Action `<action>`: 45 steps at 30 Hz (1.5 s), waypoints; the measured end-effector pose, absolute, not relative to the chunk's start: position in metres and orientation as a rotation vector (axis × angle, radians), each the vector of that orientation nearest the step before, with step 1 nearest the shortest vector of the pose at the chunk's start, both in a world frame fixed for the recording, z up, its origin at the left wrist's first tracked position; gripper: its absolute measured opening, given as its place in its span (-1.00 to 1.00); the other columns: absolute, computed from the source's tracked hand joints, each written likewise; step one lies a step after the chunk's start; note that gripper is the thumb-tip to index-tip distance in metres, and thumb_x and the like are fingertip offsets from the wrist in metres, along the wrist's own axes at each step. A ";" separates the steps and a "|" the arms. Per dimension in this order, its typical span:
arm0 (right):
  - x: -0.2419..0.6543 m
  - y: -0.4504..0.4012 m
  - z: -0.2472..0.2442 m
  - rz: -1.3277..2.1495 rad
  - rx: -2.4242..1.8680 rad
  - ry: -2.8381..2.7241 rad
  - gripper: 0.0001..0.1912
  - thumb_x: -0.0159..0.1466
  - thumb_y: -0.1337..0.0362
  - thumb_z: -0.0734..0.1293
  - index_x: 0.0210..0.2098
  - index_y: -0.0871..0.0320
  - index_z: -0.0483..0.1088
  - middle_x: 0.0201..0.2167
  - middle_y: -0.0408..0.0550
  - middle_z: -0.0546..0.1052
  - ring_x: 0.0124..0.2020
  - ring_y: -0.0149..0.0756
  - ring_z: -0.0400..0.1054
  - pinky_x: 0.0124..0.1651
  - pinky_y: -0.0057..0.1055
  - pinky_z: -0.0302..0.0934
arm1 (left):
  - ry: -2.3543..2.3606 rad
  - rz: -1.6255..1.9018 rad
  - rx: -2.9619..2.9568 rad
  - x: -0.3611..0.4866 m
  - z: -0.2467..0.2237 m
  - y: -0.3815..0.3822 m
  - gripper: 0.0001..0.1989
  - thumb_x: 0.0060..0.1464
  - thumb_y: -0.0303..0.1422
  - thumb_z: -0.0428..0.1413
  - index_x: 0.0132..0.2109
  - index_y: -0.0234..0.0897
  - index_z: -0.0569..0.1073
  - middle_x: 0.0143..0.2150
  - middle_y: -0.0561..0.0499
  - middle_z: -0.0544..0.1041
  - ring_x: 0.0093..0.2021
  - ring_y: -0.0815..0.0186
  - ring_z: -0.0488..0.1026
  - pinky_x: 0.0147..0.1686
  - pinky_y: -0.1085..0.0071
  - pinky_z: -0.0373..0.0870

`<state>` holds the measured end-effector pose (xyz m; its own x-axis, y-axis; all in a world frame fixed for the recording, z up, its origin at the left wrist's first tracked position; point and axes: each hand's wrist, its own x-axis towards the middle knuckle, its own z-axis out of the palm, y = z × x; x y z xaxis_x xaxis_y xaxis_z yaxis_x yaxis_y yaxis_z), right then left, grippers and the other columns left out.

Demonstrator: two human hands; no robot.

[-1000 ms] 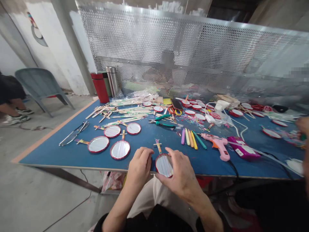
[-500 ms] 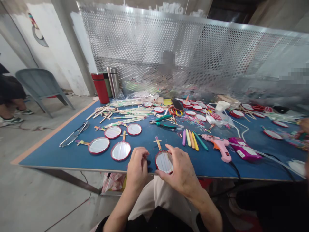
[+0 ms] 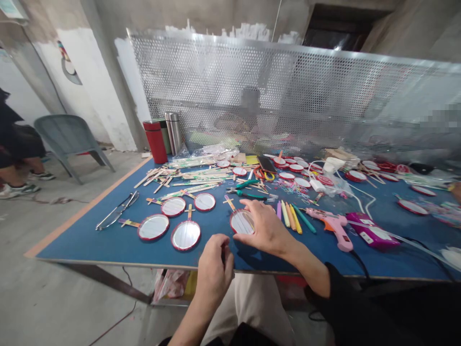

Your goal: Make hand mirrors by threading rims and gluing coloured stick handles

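My right hand [image 3: 268, 228] grips a round red-rimmed mirror [image 3: 240, 222] by its right side, thumb below and fingers above. A coloured craft-stick handle [image 3: 229, 202] with a small crosspiece points up and left from it. Closer to the table's front edge, my left hand [image 3: 217, 263] is closed with its fingers curled; whatever may be inside is hidden. Left of my hands lie several similar mirrors with stick handles, the nearest one [image 3: 186, 235] among them. Beyond the held mirror are teal-handled pliers [image 3: 252, 195].
Coloured sticks [image 3: 291, 216], a pink glue gun [image 3: 333, 226] and a purple box [image 3: 372, 230] lie to the right. Glasses [image 3: 117, 211] sit at left. Wooden sticks [image 3: 198, 175], bottles [image 3: 155, 142] and more red-rimmed discs [image 3: 296, 167] line the back, before a perforated metal panel [image 3: 216, 72].
My right hand has moved the mirror away from the table's front edge, farther onto the table, and its handle tilts more to the left. My left hand stays curled near the edge. The view has tilted up.
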<state>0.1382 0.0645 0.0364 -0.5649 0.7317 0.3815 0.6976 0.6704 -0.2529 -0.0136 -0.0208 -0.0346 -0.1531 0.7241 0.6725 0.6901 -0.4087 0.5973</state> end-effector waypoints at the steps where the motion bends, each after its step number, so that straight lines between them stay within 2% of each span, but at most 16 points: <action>1: 0.136 0.072 0.039 0.125 -1.095 -2.434 -0.15 -0.01 0.04 0.49 0.16 0.25 0.18 -0.04 0.16 0.45 -0.03 0.02 0.35 -0.03 -0.09 0.20 | 1.692 1.636 2.043 -0.014 -0.037 -0.021 -0.82 0.11 -0.52 -0.06 -0.16 -0.21 0.32 -0.33 0.00 0.48 -0.35 0.30 0.49 -0.36 0.42 0.43; 7: 0.122 0.107 0.041 0.291 -1.049 -2.459 -0.12 -0.05 0.06 0.52 0.16 0.27 0.19 -0.02 0.15 0.45 -0.04 -0.06 0.37 -0.04 -0.18 0.21 | 1.690 1.599 2.056 -0.013 -0.040 -0.021 -0.79 0.10 -0.51 -0.06 -0.12 -0.21 0.33 -0.33 -0.03 0.51 -0.35 0.26 0.52 -0.37 0.37 0.47; 18: 0.113 0.139 0.022 0.213 -1.103 -2.497 -0.17 -0.02 0.08 0.50 0.14 0.30 0.21 -0.06 0.13 0.49 -0.05 -0.05 0.37 -0.04 -0.18 0.20 | 1.690 1.635 2.131 -0.012 -0.043 -0.020 -0.72 0.08 -0.56 -0.04 -0.07 -0.23 0.33 -0.31 -0.08 0.54 -0.36 0.24 0.54 -0.36 0.35 0.51; 28: 0.101 0.150 0.021 0.145 -1.101 -2.563 -0.11 -0.06 -0.02 0.51 0.14 0.27 0.23 0.03 0.20 0.47 0.02 0.06 0.33 0.03 -0.10 0.14 | 1.665 1.572 2.208 -0.015 -0.050 -0.020 -0.69 0.11 -0.56 -0.05 0.00 -0.25 0.30 -0.28 -0.06 0.54 -0.32 0.26 0.53 -0.33 0.37 0.51; 33: 0.102 0.151 0.018 0.125 -1.100 -2.582 -0.10 -0.06 -0.04 0.50 0.15 0.28 0.23 0.01 0.20 0.48 0.01 0.05 0.33 0.02 -0.10 0.14 | 1.683 1.578 2.242 -0.017 -0.052 -0.019 -0.69 0.10 -0.57 -0.05 0.00 -0.26 0.29 -0.28 -0.07 0.54 -0.32 0.26 0.53 -0.34 0.37 0.51; 39: 0.104 0.153 0.013 0.110 -1.083 -2.607 -0.11 -0.05 -0.05 0.50 0.15 0.25 0.23 0.07 0.19 0.44 0.06 0.04 0.31 0.07 -0.10 0.12 | 1.690 1.565 2.232 -0.016 -0.051 -0.019 -0.70 0.09 -0.56 -0.04 -0.02 -0.27 0.31 -0.29 -0.06 0.55 -0.33 0.26 0.53 -0.34 0.38 0.50; 45: 0.105 0.153 0.013 0.109 -1.071 -2.636 -0.11 -0.01 -0.08 0.47 0.16 0.29 0.23 0.11 0.26 0.40 0.12 0.05 0.29 0.12 -0.09 0.12 | 1.718 1.596 2.165 -0.013 -0.045 -0.019 -0.73 0.09 -0.54 -0.06 -0.06 -0.27 0.35 -0.32 -0.07 0.55 -0.36 0.25 0.54 -0.37 0.36 0.50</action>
<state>0.1049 0.1534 0.0133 -0.6803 0.6923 0.2406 0.6702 0.7205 -0.1782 -0.0126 -0.0194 -0.0449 -0.0791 0.7051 0.7047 0.7547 -0.4196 0.5045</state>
